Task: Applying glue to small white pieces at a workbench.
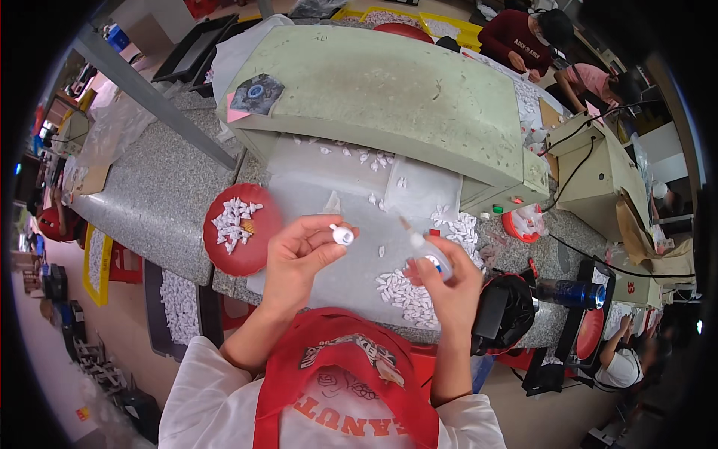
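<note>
Between the thumb and fingers of my left hand (303,252) is a small white hollow part (343,236), its round opening turned towards me. My right hand (451,275) grips a translucent squeeze bottle (437,258), whose narrow tip points up and left, apart from the white part. Many small white pieces (406,294) lie heaped on the white sheet (336,280) below my right hand, and another heap (461,230) lies beyond it. A red scalloped plate (255,261) with more white pieces stands left of my left hand.
A pale green metal hood (370,84) spans the bench ahead, with white figures under it. At right are a red tub (513,227), a black bag (513,311) and a blue bottle (572,293). A grey post (151,95) slants at left. Co-workers sit at upper right and lower right.
</note>
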Tool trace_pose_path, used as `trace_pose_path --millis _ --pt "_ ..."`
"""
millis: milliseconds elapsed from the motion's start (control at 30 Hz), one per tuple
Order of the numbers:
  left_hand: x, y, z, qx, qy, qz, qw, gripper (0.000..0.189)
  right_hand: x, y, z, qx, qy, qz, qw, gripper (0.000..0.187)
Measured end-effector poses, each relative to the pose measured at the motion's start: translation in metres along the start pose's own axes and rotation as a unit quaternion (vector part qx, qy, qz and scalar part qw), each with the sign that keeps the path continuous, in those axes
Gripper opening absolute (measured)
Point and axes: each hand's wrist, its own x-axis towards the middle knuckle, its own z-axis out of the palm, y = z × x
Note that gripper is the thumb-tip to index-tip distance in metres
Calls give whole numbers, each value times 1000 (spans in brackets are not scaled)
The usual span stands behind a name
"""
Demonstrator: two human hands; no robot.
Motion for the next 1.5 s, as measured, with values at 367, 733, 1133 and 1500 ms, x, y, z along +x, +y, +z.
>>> trace_pose_path --millis 367,733,1133,1500 --pt "6 -42 -24 -98 -23 -142 985 34 67 277 -10 -529 22 -51 847 37" --pt "-13 -13 4 -10 -39 -29 999 34 -4 -2 24 62 -74 3 995 16" --pt "-28 7 5 20 -73 13 997 37 -30 -18 27 -103 -65 -172 977 18" --pt "-27 20 5 249 -122 187 943 30 -36 -27 24 -176 -78 -334 923 24"
